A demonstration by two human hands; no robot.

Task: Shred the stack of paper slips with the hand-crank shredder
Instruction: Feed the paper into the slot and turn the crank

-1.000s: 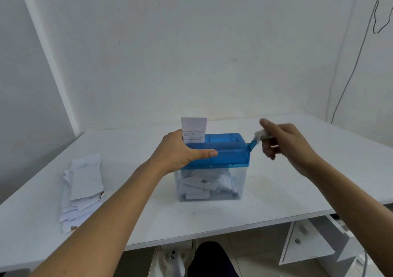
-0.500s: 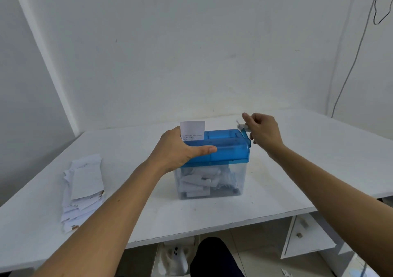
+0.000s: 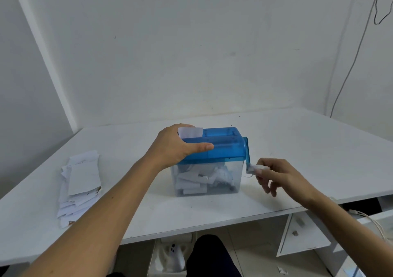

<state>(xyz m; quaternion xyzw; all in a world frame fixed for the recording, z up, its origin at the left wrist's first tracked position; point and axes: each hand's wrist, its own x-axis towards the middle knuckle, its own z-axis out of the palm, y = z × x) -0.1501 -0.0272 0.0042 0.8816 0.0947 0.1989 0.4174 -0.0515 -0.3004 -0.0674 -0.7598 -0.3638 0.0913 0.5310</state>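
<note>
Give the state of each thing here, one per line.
Slip, upright in shredder, partly fed.
Crank, pointing down.
Bin, partly full of shreds.
Stack, loose on desk, untouched.
Left hand, grips shredder.
Right hand, pinches crank knob.

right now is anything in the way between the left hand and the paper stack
Nothing visible is. The left hand grips the shredder by its lid. The stack lies apart to its left on the table, and only tabletop shows between them. The right hand pinches the crank.
</note>
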